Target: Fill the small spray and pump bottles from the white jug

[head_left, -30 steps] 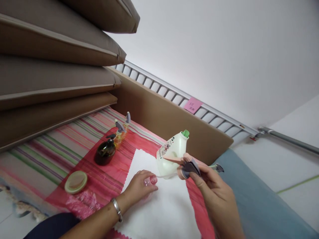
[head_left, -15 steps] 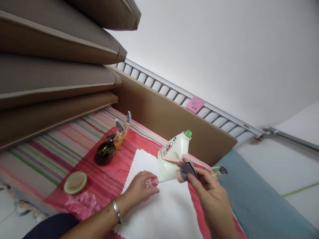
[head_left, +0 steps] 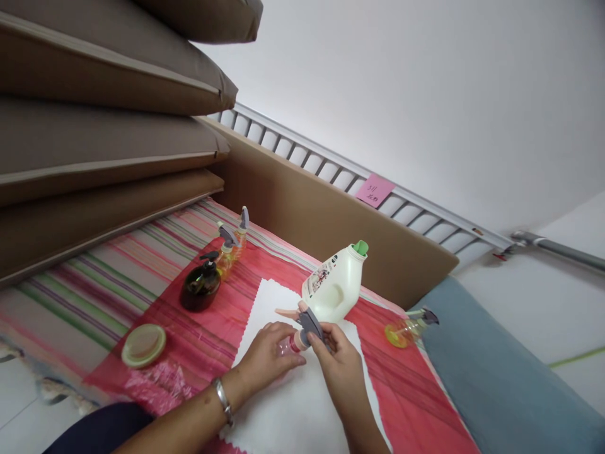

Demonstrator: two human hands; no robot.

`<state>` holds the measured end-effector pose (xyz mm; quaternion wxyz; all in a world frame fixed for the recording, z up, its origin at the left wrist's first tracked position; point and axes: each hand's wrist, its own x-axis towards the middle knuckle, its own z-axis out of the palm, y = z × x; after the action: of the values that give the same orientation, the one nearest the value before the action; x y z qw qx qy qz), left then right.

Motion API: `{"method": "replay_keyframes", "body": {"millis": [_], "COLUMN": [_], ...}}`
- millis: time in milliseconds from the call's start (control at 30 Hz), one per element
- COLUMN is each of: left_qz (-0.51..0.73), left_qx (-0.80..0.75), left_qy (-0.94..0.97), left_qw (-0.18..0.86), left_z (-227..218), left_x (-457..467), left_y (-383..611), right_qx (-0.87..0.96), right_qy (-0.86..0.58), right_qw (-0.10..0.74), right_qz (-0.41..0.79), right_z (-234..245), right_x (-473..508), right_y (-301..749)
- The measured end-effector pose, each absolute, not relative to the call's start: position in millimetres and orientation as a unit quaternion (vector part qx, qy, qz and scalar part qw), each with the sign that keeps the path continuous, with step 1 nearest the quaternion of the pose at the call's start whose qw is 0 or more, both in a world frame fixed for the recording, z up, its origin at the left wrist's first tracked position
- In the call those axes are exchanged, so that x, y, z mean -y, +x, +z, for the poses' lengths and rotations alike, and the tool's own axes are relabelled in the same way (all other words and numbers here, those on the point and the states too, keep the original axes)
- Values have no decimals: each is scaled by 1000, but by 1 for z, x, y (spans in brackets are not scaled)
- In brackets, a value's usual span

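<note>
My left hand [head_left: 269, 353], with a silver bangle at the wrist, is closed round a small clear pink bottle [head_left: 286, 346], tilted over a white cloth [head_left: 302, 410]. My right hand [head_left: 341, 359] grips a grey and peach spray head [head_left: 309, 325] between thumb and fingers. The spray head sits at the mouth of the bottle; whether it is screwed tight I cannot tell. Its tube is no longer visible outside the bottle. Just behind my hands stands a large pale green jug [head_left: 338, 284] with a green spout.
A dark pump bottle [head_left: 200, 287] and two yellow spray bottles [head_left: 227, 255] stand at the left. Another yellow spray bottle [head_left: 401, 332] is on the right. A round lid [head_left: 144, 346] lies beside crumpled pink netting [head_left: 163, 388]. Brown cushions [head_left: 108, 132] are stacked at the left.
My right hand has moved left and brought the spray head down onto the bottle's mouth, its tube passing inside. My left hand has stayed in about the same place, holding the bottle.
</note>
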<state>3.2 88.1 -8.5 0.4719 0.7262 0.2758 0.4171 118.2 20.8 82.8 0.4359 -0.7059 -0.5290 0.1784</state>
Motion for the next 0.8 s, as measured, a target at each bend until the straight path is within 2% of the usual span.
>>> {"method": "replay_keyframes", "body": {"millis": [233, 500, 700, 800], "left_qz": [421, 433, 485, 502], "left_qx": [-275, -262, -273, -277], "left_qy": [724, 726, 660, 635], "left_qw": [472, 465, 505, 517], "left_z": [-11, -10, -5, -4], "left_x": [-88, -85, -79, -78], "left_y": [4, 4, 6, 7], "right_qx": [534, 532, 528, 543], "right_qy": [-708, -722, -718, -721], "right_qw": [424, 418, 420, 404], "right_qz": [187, 146, 172, 149], "right_z": [76, 74, 70, 72], "right_x": [-20, -21, -22, -19], "right_y": [115, 113, 113, 111]}}
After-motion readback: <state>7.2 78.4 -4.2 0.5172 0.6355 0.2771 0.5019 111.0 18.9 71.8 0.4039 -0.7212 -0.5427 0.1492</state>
